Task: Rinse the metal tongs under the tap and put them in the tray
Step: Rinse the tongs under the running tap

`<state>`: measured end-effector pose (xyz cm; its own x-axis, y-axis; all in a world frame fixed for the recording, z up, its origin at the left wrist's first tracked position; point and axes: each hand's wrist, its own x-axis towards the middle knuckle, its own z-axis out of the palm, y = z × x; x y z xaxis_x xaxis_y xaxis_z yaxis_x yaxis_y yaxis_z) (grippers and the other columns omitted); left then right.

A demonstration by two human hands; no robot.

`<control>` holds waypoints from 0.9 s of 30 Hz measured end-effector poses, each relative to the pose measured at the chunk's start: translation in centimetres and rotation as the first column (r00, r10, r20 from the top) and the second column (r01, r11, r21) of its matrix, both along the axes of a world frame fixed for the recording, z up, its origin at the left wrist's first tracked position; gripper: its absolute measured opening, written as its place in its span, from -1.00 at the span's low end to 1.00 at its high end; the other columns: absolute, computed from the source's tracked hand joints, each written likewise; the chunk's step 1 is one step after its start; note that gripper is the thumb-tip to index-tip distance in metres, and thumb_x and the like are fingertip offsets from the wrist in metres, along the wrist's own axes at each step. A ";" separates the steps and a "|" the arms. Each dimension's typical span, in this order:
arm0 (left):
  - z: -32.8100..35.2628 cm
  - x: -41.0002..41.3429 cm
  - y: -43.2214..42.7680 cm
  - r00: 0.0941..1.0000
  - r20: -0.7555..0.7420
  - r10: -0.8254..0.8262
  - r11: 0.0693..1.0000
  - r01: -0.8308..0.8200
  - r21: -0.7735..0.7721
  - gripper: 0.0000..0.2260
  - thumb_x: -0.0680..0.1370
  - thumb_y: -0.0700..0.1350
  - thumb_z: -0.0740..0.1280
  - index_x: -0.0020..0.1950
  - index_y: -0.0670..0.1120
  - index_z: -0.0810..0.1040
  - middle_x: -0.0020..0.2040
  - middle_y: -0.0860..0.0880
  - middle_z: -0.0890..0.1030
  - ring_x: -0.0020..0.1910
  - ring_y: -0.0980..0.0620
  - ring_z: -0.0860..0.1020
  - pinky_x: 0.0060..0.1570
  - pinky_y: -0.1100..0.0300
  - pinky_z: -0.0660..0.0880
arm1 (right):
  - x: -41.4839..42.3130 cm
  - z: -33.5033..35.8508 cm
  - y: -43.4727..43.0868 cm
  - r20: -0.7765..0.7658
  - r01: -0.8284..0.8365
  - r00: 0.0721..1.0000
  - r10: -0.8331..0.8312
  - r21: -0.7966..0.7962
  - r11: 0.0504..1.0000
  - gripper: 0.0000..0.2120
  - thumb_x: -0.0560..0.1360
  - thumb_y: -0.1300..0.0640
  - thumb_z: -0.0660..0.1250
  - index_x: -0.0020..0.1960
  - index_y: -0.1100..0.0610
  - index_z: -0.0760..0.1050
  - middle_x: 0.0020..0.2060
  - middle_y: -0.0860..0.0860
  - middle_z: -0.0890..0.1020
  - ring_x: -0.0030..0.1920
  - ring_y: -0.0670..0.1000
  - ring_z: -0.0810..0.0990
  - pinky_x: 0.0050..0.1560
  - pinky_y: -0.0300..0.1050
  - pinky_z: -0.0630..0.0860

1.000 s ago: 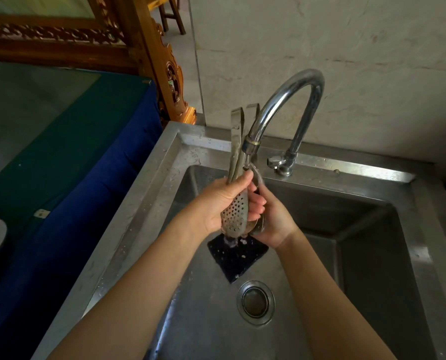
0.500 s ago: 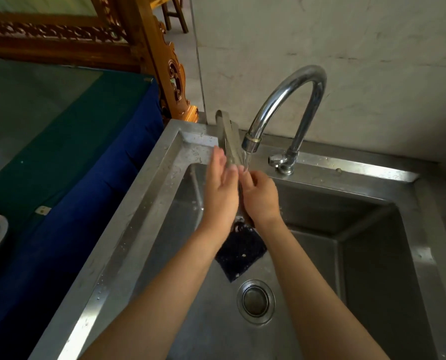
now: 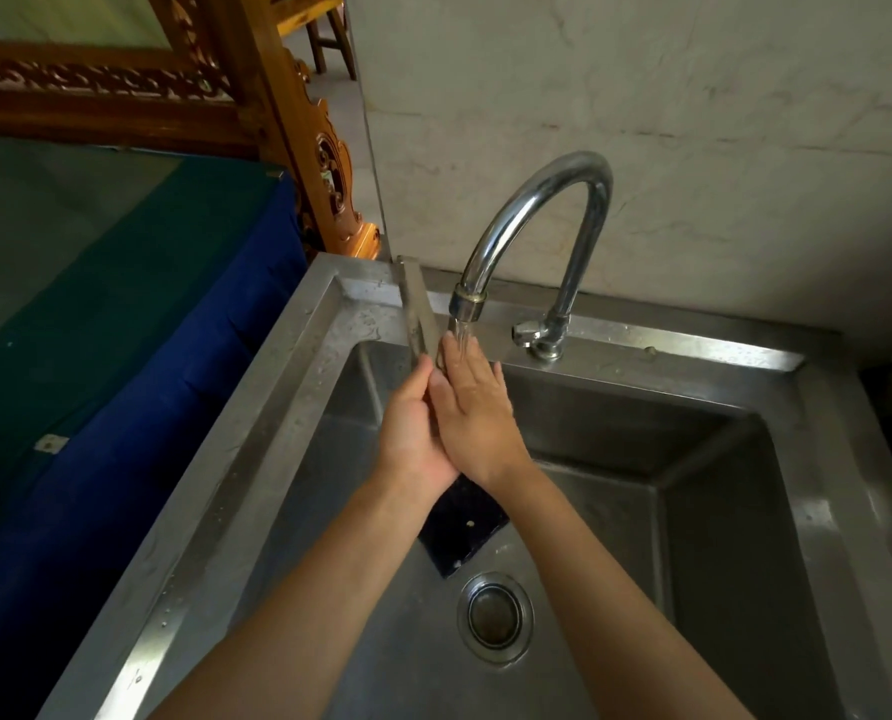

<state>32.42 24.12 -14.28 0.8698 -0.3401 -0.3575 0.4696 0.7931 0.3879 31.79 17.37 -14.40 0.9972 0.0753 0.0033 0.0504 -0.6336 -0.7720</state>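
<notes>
The metal tongs stand nearly upright over the sink, and only their handle end shows above my hands. My left hand is wrapped around their lower part. My right hand lies flat against the tongs from the right, fingers straight. Water runs from the curved chrome tap onto my right fingertips and the tongs. The perforated heads are hidden between my palms. No tray shows clearly in view.
The steel sink has a round drain and a dark square piece lying on its bottom below my hands. A blue and green cloth-covered surface lies to the left, carved wooden furniture behind it, a wall behind the tap.
The tongs' perforated heads, visible a second ago, are now covered by my palms. My right hand has opened flat and slid up the tongs under the stream. The handle end has tilted left.
</notes>
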 end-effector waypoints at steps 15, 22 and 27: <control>0.0 1.1 1.0 0.997 -0.046 -0.066 0.990 0.072 0.125 -0.59 0.61 0.05 0.08 0.16 -0.22 0.54 0.11 -0.13 0.63 0.13 0.01 0.59 0.03 0.15 0.53 | -2.7 -0.5 0.2 0.140 -0.045 0.989 0.056 -0.075 0.996 -0.54 0.61 0.00 -0.09 0.50 0.00 0.05 0.51 -0.12 0.08 0.48 -0.26 -0.16 0.45 -0.21 -0.38; 1.0 1.3 1.1 0.970 0.199 -0.141 0.776 -0.017 0.631 -0.78 0.59 -0.05 0.18 -0.05 -0.08 0.60 -0.25 -0.03 0.67 -0.25 0.06 0.66 -0.26 0.22 0.59 | -2.7 0.1 0.1 0.096 0.283 0.918 -0.386 0.524 0.804 -0.91 0.52 0.22 0.22 -0.06 0.05 0.44 0.00 0.00 0.48 0.05 -0.15 0.48 0.08 -0.23 0.40; -0.8 -0.6 2.2 0.893 0.341 -0.293 0.449 -0.186 0.874 -0.85 0.54 -0.03 0.28 -0.03 -0.09 0.54 -0.22 -0.13 0.63 -0.28 0.00 0.60 -0.28 0.17 0.54 | -0.1 1.4 -0.8 -0.148 0.399 0.915 -0.375 0.468 0.789 -0.73 0.56 -0.09 0.14 -0.09 0.09 0.44 -0.19 0.07 0.56 -0.21 0.01 0.55 -0.19 -0.09 0.52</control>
<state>31.78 26.30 -15.08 0.9866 -0.1052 -0.1246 0.1131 -0.1091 0.9876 31.66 16.60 -12.98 0.9424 -0.3163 -0.1091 -0.1609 -0.1427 -0.9766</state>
